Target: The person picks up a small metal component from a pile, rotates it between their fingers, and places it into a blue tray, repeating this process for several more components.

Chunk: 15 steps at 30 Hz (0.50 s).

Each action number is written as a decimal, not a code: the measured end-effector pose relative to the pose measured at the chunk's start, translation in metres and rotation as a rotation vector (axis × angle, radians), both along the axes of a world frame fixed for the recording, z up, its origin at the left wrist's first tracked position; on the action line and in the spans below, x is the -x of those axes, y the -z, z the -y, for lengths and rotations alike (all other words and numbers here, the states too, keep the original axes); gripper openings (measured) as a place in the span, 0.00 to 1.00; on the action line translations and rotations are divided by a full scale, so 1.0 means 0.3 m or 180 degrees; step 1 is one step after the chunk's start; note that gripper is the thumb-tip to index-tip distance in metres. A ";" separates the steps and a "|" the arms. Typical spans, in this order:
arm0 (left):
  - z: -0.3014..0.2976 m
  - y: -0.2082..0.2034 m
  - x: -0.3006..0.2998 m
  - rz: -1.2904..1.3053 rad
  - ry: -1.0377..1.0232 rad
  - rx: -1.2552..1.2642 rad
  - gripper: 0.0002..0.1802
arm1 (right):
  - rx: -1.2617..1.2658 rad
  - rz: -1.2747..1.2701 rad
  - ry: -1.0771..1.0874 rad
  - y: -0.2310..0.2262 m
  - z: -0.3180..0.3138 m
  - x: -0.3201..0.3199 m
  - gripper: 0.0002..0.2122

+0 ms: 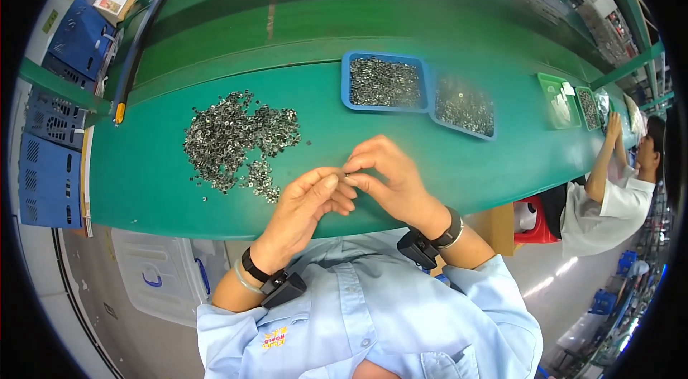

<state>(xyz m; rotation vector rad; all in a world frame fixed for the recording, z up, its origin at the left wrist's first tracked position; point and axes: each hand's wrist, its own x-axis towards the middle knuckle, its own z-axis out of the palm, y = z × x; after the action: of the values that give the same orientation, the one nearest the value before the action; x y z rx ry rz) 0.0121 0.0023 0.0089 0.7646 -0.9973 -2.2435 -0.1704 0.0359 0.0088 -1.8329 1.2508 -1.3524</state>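
Note:
My left hand and my right hand meet above the near part of the green table. Between the fingertips of both hands is a small dark metal part, mostly covered by the fingers. Thumb and fingers are pinched together on each hand. To the left of my hands lies a loose heap of small metal parts, with a smaller cluster at its near side. Beyond my right hand, a blue tray holds many similar parts, and a second blue tray adjoins it.
A green tray with white pieces stands at the far right, near a co-worker seated by a red stool. Blue crates are stacked at left. Under the table's edge is a clear plastic box.

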 end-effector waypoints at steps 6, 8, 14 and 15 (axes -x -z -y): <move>-0.005 0.026 0.000 -0.0307 -0.0035 0.0072 0.12 | 0.0264 -0.0112 0.0055 -0.006 0.008 -0.018 0.07; -0.008 0.033 0.000 -0.0340 -0.0058 -0.0027 0.11 | 0.0116 -0.0061 0.0084 0.018 0.003 -0.030 0.08; -0.017 0.055 -0.006 -0.0434 -0.0226 -0.0079 0.10 | 0.0159 -0.0287 0.0217 0.006 -0.014 -0.060 0.08; -0.018 0.056 -0.006 -0.0461 -0.0239 -0.0072 0.10 | 0.0263 -0.0458 0.0281 0.002 -0.014 -0.061 0.09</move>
<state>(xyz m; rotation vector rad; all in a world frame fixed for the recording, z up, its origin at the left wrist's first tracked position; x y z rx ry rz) 0.0139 0.0076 -0.0078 0.6286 -0.8617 -2.2140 -0.1521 0.0401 0.0083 -1.9830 1.3826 -1.3573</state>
